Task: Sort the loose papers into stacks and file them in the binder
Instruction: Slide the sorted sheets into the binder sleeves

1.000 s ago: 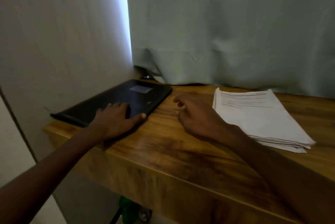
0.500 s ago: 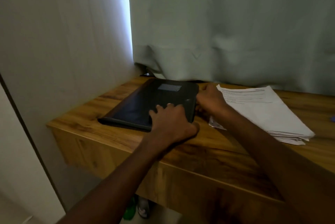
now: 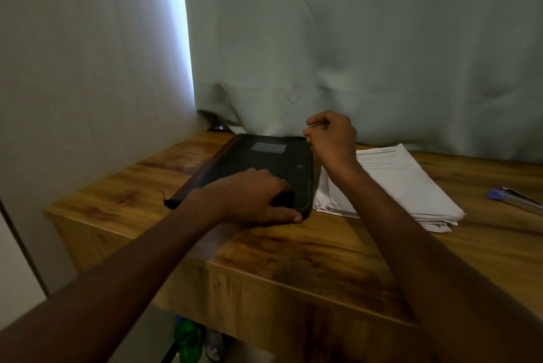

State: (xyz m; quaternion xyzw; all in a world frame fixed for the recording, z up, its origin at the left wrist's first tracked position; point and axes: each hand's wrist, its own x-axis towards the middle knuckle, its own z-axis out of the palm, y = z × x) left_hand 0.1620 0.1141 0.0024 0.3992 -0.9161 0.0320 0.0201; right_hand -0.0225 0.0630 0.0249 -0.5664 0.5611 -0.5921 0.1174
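Here, the left hand [image 3: 249, 196] grips the closed black rectangular binder's [image 3: 258, 166] near corner; the right hand [image 3: 332, 139], loosely clenched, hovers beside the white paper stack [image 3: 411, 186].

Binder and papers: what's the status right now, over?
Left hand flat on closed black binder, gripping near corner. Right hand raised above far corner, pinching something thin. Paper stack untouched beside binder. Blue pen lying clear.

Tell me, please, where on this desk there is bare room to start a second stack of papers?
Bare wood runs along the front edge of the desk, and left of the binder. The paper stack sits tight against the binder; a blue pen lies right of the stack.
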